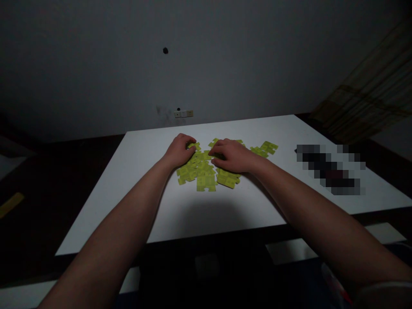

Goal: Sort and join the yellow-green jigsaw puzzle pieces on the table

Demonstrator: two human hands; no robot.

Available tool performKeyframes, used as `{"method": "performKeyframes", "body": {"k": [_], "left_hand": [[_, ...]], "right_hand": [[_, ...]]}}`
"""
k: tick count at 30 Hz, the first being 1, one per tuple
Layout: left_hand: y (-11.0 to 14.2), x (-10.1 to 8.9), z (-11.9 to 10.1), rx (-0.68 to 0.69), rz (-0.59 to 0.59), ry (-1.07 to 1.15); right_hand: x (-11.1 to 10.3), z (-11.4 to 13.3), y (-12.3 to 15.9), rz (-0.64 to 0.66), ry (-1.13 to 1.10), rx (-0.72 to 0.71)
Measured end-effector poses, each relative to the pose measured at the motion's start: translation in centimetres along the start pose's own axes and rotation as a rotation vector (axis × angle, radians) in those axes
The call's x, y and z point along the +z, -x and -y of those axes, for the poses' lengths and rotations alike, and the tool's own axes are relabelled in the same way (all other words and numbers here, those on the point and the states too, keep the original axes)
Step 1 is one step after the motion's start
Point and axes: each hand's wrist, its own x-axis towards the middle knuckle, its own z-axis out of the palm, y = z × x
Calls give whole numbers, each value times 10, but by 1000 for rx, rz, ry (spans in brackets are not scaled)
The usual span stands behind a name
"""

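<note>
Yellow-green jigsaw puzzle pieces lie in a loose, partly overlapping pile on the white table. At the pile's left side my left hand rests with curved fingers, its thumb and fingertips apart around the edge of some pieces. My right hand lies over the right part, palm down, fingers bent and spread apart. It covers several pieces beneath it. Neither hand visibly lifts a piece. Off to the right, a few more puzzle pieces lie beyond my right wrist.
A blurred-out dark object lies on the table's right side. Behind the table stands a grey wall with a socket strip. A striped curtain hangs at the right. The table's near edge runs below my forearms.
</note>
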Motion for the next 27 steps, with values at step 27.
{"method": "performKeyframes", "body": {"k": [27], "left_hand": [[-3,2,3,59,30,-84]], "right_hand": [[4,-4,0,-26,-20,-42]]}}
